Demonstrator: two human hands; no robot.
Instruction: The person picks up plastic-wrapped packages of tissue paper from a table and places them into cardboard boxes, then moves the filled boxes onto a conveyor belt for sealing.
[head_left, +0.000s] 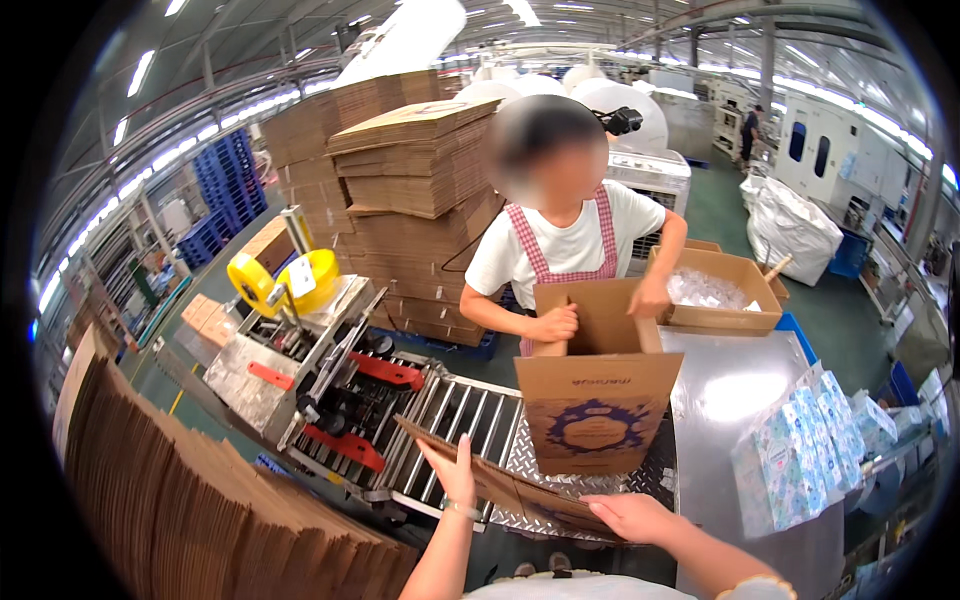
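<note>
My left hand [456, 470] and my right hand [632, 517] both grip a flattened brown cardboard box [505, 482], held low over the near end of the roller conveyor [455, 420]. The left hand holds its far left part, the right hand its near right edge. Just beyond stands an opened brown carton with a blue print [597, 400]. A co-worker in a white shirt and checked apron faces me, with both hands [556, 323] on that carton's top flaps.
A tape sealing machine with yellow tape rolls [285, 280] stands left of the conveyor. Flat cartons are stacked at lower left [190, 500] and behind the co-worker [415, 170]. On the metal table [740, 400] lie wrapped tissue packs [800, 450]; an open box [720, 290] sits beyond.
</note>
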